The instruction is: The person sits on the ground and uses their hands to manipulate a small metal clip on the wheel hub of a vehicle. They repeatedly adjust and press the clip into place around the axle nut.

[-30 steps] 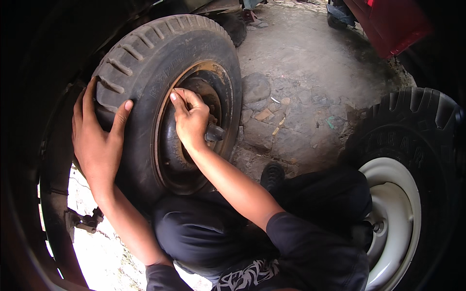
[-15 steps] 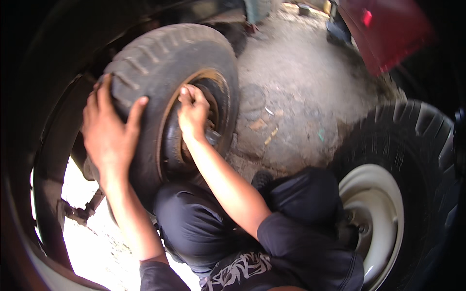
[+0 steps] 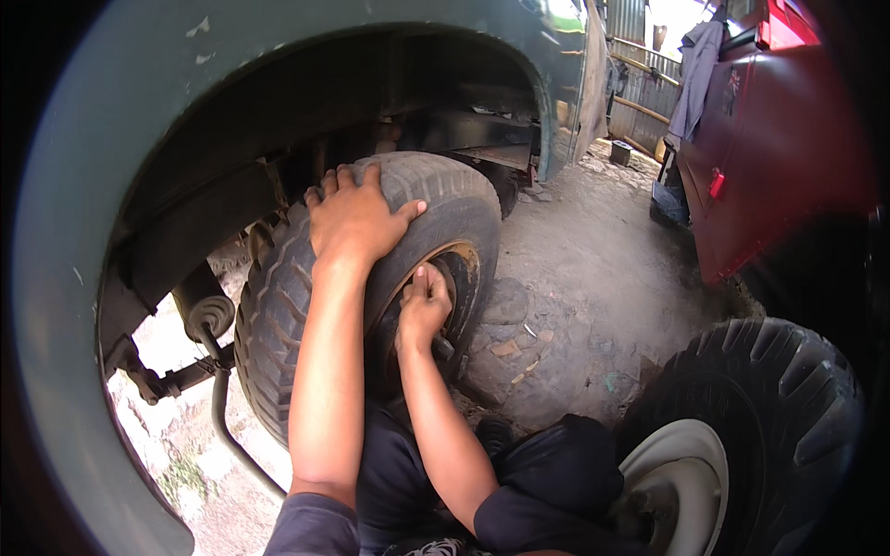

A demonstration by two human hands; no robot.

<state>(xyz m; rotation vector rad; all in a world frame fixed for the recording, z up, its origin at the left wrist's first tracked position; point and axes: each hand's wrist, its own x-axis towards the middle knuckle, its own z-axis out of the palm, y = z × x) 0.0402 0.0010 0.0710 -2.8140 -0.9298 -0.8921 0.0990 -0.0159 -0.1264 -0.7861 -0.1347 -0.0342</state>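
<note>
Head view: a worn tyre stands upright under a grey-green wheel arch, its dark rusty rim facing right, toward the person.

The left hand lies flat on top of the tyre's tread, fingers spread and draped over the crown toward the arch, thumb pointing right along the shoulder. It is open, palm pressed on the rubber, gripping nothing but the tyre itself. Its bare forearm runs straight down to a dark sleeve at the lower edge.

The right hand is inside the dish of the rim, near the hub. Its fingers are curled in together, knuckles up, at something at the wheel's centre; what they pinch is hidden by the hand, so I cannot tell whether it holds anything. A small dark part shows just below the hand.

Behind the tyre, to the left, a brake drum and a thin bent pipe hang under the body. The person's knees in dark trousers fold below the arms.

At lower right a second tyre with a white rim stands well apart from the first. A red vehicle fills the upper right, on bare stony ground.
</note>
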